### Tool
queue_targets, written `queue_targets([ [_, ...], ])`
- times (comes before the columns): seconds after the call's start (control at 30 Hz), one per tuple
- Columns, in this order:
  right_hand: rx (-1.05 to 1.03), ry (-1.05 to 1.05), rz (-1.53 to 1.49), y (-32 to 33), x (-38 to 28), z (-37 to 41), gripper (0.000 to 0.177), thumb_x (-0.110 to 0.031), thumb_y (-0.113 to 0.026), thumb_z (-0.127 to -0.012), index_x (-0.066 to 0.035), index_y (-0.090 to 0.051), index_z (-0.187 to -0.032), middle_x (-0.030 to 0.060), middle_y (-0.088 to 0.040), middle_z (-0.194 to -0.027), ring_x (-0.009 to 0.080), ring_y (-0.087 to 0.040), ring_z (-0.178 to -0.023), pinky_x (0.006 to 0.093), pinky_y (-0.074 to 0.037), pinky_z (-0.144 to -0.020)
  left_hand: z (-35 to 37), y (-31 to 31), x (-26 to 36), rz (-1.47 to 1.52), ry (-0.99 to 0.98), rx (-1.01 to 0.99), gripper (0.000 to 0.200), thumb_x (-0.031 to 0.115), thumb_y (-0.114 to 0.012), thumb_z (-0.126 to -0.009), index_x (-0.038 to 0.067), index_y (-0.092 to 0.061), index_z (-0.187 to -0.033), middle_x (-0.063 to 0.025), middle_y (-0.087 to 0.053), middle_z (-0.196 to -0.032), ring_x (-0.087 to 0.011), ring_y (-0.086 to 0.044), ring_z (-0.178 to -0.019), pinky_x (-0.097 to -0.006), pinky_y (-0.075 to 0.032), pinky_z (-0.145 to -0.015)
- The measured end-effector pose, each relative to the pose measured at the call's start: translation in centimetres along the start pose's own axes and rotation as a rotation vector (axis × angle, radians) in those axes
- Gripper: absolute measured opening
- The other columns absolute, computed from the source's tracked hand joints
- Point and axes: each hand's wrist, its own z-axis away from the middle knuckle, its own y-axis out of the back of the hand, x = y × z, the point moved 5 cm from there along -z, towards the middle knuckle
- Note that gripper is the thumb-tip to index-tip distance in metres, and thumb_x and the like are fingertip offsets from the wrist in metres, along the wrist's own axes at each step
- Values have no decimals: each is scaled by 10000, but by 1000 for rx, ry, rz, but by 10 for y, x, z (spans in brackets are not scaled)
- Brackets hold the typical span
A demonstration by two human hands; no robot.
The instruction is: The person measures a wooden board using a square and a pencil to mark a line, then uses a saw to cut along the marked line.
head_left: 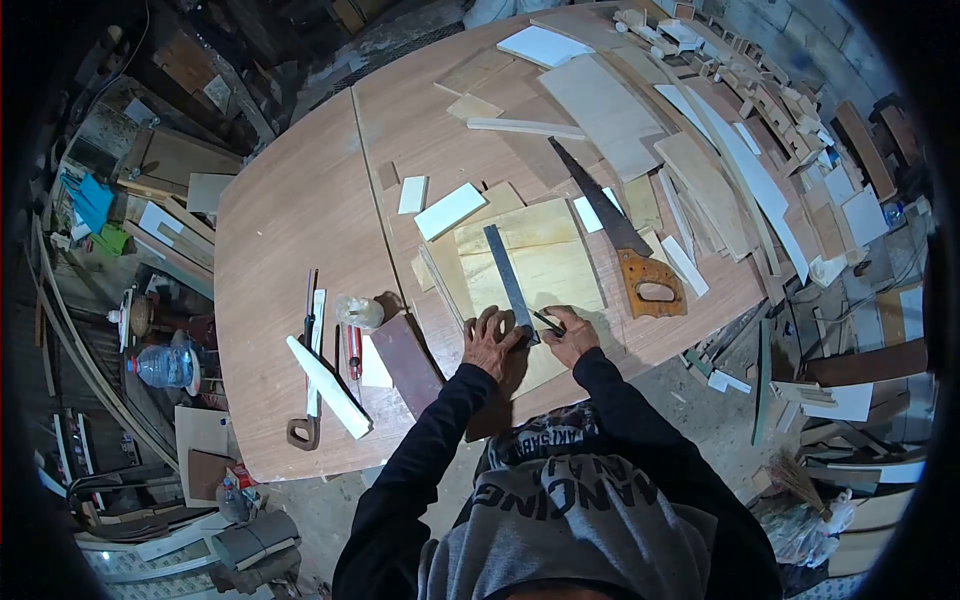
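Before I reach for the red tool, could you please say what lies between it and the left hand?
In the head view: a reddish-brown board, nearer the left hand, and a white piece, nearer the red tool.

The ruler (505, 265) is dark blue-grey, and the pen (547, 322) is black. The plywood (560, 245) is pale yellow, with darker streaks of grain. The table (285, 220) is light pinkish brown, finely grained, and crossed by a dark line. The saw's blade (602, 202) is dark grey-brown; its handle (650, 285) is orange-brown, dotted with dark spots. The block (450, 211) is white with a faint bluish cast, while the board (405, 366) is a muted reddish brown. The tool (354, 350) shows red. The sleeves (432, 430) are black, and the grey top (570, 520) bears black lettering.
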Motion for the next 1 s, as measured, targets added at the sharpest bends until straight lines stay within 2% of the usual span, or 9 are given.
queue_targets([
  [0.07,-8,9,-8,0,-1,-1,437,-155,-696,-753,-130,-590,-1176,113,-626,-1143,298,-638,-960,352,-505,-864,-6,-1,-3,-8,-31,12,586,147,-641,-736,213,-520,-1305,-98,-394,-1366,-314,-316,-1327,-547,-282,-1035],
  [0.23,-32,-24,-21,1,-4,0,443,-150,-695,-753,-151,-590,-1183,103,-626,-1149,293,-635,-983,349,-504,-871,-10,-6,-14,135,22,-164,721,56,-628,-712,186,-415,-1389,-37,-295,-1481,-320,-179,-1421,-541,-224,-1119],
  [0.3,-98,-99,-42,-4,2,0,452,-251,-697,-781,-230,-579,-1216,87,-596,-1218,332,-569,-1097,391,-449,-950,-8,-7,-16,121,8,-150,721,48,-610,-725,186,-401,-1401,-20,-289,-1488,-314,-184,-1421,-532,-230,-1121],
  [0.4,-92,-81,-34,-3,0,2,458,-265,-695,-786,-249,-571,-1226,90,-597,-1218,342,-568,-1094,403,-448,-948,-8,-16,-22,106,-29,-122,713,41,-577,-752,192,-379,-1420,-5,-279,-1499,-309,-194,-1419,-518,-241,-1123],
  [0.57,-93,-79,51,1,-10,7,458,-270,-692,-790,-258,-568,-1230,91,-587,-1236,334,-563,-1105,403,-444,-952,-7,-19,-23,91,-52,-137,687,54,-553,-777,201,-378,-1425,-8,-281,-1503,-312,-211,-1412,-502,-256,-1125],
  [0.73,-99,-86,76,-3,-1,6,448,-257,-685,-791,-252,-573,-1224,88,-586,-1240,329,-561,-1110,403,-442,-955,-6,-25,-19,104,-110,-20,671,57,-574,-748,198,-438,-1390,-20,-348,-1472,-319,-253,-1386,-472,-277,-1116],
  [0.87,-65,-27,60,0,2,10,441,-233,-669,-798,-241,-570,-1228,93,-603,-1212,328,-569,-1097,404,-445,-949,-5,-20,-1,48,-95,-21,676,88,-596,-729,200,-453,-1380,-18,-375,-1455,-316,-291,-1359,-453,-282,-1111],
  [1.0,-63,-24,63,3,2,16,445,-227,-665,-802,-239,-563,-1235,109,-598,-1212,322,-563,-1106,406,-441,-952,-6,-16,6,-11,-66,-7,684,115,-629,-705,209,-468,-1363,-24,-383,-1433,-295,-336,-1310,-465,-319,-1043],
])
